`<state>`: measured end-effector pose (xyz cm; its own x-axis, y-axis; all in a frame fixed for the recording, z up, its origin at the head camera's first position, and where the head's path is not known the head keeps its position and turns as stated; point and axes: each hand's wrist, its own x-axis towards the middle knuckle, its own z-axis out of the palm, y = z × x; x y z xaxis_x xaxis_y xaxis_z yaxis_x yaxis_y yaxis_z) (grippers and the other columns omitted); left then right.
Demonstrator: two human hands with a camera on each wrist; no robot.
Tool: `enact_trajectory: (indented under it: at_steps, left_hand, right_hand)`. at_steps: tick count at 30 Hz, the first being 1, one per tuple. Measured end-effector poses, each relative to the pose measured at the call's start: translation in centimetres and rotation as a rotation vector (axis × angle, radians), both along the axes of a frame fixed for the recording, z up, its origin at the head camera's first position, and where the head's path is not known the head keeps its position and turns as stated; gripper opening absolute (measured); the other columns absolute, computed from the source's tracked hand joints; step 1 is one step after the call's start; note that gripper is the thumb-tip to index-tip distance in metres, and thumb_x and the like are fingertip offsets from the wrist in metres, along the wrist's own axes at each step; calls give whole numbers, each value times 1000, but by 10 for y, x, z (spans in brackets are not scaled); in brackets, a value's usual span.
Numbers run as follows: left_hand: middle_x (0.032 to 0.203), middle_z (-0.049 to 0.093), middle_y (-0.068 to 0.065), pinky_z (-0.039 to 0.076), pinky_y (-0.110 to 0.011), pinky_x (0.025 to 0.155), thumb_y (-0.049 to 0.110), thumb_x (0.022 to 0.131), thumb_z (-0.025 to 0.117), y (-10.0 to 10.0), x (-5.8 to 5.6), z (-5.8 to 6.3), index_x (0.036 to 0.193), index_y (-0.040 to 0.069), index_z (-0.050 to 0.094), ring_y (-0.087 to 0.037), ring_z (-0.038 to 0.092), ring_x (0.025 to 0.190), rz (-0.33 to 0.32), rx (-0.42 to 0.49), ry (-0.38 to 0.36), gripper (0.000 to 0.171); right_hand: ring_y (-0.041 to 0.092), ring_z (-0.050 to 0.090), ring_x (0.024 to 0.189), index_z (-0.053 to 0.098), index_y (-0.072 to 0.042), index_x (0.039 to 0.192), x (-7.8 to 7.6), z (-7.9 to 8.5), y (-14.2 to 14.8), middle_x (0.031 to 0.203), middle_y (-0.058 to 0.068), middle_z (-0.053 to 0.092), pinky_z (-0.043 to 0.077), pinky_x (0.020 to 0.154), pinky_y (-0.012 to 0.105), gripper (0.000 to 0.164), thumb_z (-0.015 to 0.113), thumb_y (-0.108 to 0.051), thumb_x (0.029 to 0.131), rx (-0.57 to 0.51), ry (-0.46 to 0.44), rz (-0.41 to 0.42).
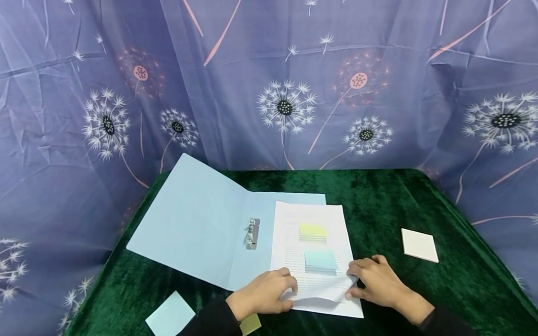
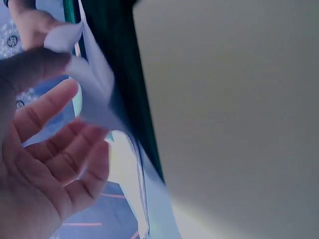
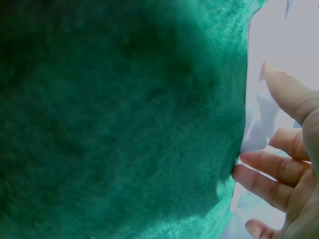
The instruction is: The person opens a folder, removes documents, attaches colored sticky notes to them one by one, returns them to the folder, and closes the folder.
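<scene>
Logging left to right: pale-blue square paper pad [image 1: 170, 317] at near left on the green velvet-covered surface [image 1: 379, 199]. Light-blue card folder [image 1: 195, 220] lies open; silver metal clip [image 1: 252, 234] near its fold. Yellow square paper [image 1: 251, 325] partly hidden by the left forearm. Left hand [image 1: 262, 293] pinches the near left part of the white printed paper sheets [image 1: 287, 236]; these overlap the folder's right side, near edge bowed up, a lower sheet showing beneath. On them: yellow layered notes [image 1: 313, 231], pale-blue layered notes [image 1: 320, 261] nearer. Right hand [image 1: 374, 281] grips the near right edge. White square pad [image 1: 419, 245] at far right.

Key relation: sheets between the hands, long axis near-to-far; clip lies left and far, closer to the left hand.
</scene>
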<state>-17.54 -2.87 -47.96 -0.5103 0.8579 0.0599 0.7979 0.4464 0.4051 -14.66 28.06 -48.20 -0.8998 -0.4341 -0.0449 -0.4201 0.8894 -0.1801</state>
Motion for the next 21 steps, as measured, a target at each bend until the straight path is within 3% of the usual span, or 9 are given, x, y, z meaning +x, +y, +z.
enact_trajectory:
  at_steps: [4,8,10,14,21]
  left_hand:
    - [77,59,6,33,-10,58,6,86,66,0,4,-3,89,11,69,1,42,61,-12,72,12,6]
    - [75,61,6,32,-9,55,0,85,64,-1,4,-5,86,10,67,2,41,57,22,124,3,11]
    - [73,60,7,30,-9,52,-2,85,63,-1,4,-6,84,9,66,1,38,54,40,144,-17,11]
    - [69,55,7,28,-10,49,-4,85,61,-3,5,-5,82,8,64,0,35,51,62,171,-51,12]
    - [64,50,10,26,-10,46,-4,83,62,-3,6,-4,80,7,63,2,32,48,80,180,-68,12]
  right_hand:
    - [34,58,110,66,-1,117,1,3,3,120,15,64,32,88,67,72,75,-57,72,-48,-35,-34]
    - [41,52,117,47,7,137,3,6,12,133,24,53,30,89,69,108,72,-69,65,-104,-71,-82]
    - [44,50,119,42,9,139,5,6,17,136,27,49,30,89,70,115,73,-70,62,-123,-78,-100]
    - [47,47,121,46,7,137,9,3,25,137,29,47,31,86,71,108,75,-66,63,-137,-98,-101]
    - [49,41,126,57,-4,132,13,-6,23,140,29,44,30,88,73,90,70,-67,71,-131,-111,-32]
